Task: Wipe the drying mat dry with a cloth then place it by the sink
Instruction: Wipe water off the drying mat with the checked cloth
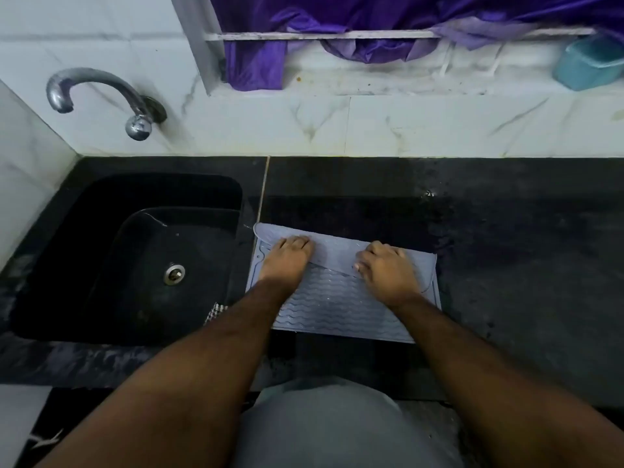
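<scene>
Now both sets of fingers curl over the folded-over far edge of the drying mat [341, 305], left hand [287, 261] and right hand [388, 271] gripping it on the black counter [523, 248] just beside the sink [135, 258].

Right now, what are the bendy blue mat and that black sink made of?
The mat looks like soft silicone or rubber: its far edge folds over under both hands, with raised wavy ridges. The sink seems dark stone or composite, matte and speckled; hard to tell.
</scene>
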Action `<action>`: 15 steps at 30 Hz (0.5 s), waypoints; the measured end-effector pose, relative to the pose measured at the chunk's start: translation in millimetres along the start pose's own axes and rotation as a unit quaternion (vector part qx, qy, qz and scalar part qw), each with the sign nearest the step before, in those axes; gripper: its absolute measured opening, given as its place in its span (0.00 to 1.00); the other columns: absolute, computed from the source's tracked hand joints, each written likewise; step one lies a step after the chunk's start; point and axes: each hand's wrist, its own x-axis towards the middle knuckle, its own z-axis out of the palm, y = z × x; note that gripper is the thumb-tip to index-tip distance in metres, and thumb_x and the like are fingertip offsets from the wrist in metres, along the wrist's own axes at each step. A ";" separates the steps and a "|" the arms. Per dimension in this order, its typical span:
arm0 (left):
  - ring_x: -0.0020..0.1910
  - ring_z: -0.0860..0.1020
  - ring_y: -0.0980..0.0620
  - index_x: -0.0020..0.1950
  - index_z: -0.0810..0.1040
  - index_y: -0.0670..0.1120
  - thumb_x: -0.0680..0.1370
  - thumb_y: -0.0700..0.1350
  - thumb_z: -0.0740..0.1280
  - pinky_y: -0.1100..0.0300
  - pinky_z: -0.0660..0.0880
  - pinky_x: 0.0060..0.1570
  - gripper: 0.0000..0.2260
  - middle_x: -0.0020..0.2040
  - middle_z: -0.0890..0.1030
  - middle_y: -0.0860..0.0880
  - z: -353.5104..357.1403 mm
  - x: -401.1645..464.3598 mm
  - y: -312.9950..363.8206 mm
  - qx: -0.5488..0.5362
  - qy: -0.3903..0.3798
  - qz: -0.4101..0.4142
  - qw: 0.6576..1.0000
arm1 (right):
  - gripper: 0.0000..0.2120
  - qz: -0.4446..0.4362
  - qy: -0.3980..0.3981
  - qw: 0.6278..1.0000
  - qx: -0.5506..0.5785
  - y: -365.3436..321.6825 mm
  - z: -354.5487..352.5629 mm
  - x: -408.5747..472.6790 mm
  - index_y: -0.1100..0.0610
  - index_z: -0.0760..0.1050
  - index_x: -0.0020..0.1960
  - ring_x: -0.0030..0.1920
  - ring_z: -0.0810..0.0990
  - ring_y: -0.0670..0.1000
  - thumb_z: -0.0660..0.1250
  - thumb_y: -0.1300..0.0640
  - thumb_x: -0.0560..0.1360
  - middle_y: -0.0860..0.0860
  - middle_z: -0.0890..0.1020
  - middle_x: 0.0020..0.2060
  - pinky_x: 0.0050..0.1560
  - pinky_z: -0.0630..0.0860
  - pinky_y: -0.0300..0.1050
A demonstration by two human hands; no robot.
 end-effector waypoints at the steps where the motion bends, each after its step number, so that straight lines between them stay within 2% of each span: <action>1: 0.81 0.54 0.49 0.82 0.54 0.47 0.81 0.35 0.57 0.51 0.51 0.79 0.30 0.82 0.55 0.48 2.3 -0.9 -0.8 -0.012 -0.019 -0.018 1.000 | 0.13 0.001 -0.010 1.000 0.012 0.6 1.3 -1.2 0.51 0.79 0.61 0.55 0.77 0.52 0.63 0.49 0.80 0.49 0.77 0.55 0.62 0.68 0.49; 3: 0.81 0.53 0.50 0.83 0.52 0.49 0.82 0.36 0.58 0.50 0.54 0.79 0.30 0.83 0.52 0.50 10.9 -3.9 -3.4 -0.053 -0.036 -0.053 0.997 | 0.11 0.013 -0.032 0.999 0.031 0.7 3.2 -3.8 0.51 0.80 0.60 0.55 0.77 0.52 0.65 0.51 0.80 0.49 0.76 0.56 0.62 0.68 0.49; 5: 0.80 0.54 0.49 0.83 0.53 0.49 0.81 0.35 0.58 0.49 0.57 0.78 0.31 0.83 0.52 0.50 20.3 -1.6 -2.4 -0.065 -0.026 -0.059 0.996 | 0.11 0.028 -0.054 0.997 0.036 -0.3 4.0 -5.4 0.53 0.80 0.59 0.56 0.77 0.52 0.67 0.53 0.79 0.49 0.76 0.57 0.61 0.70 0.48; 8: 0.76 0.64 0.47 0.80 0.61 0.47 0.82 0.36 0.57 0.51 0.61 0.76 0.26 0.79 0.64 0.48 25.5 12.6 -5.8 -0.057 0.015 -0.065 0.996 | 0.11 0.039 -0.075 0.995 0.060 2.3 3.0 -3.3 0.55 0.80 0.59 0.56 0.77 0.53 0.69 0.57 0.78 0.50 0.78 0.56 0.58 0.73 0.48; 11: 0.69 0.72 0.46 0.74 0.70 0.49 0.81 0.38 0.59 0.50 0.66 0.72 0.21 0.72 0.74 0.47 23.2 21.7 -16.6 -0.062 0.026 -0.054 0.996 | 0.11 0.030 -0.099 0.994 0.023 3.2 1.9 -0.9 0.54 0.80 0.58 0.55 0.77 0.52 0.68 0.60 0.77 0.49 0.79 0.55 0.58 0.75 0.48; 15: 0.69 0.71 0.46 0.73 0.72 0.49 0.82 0.39 0.61 0.50 0.70 0.69 0.19 0.71 0.73 0.48 24.1 19.5 -20.3 -0.116 0.011 -0.042 0.992 | 0.09 0.035 -0.082 0.996 -0.020 -2.2 4.0 -7.0 0.55 0.79 0.56 0.52 0.79 0.52 0.66 0.62 0.78 0.50 0.80 0.53 0.56 0.77 0.48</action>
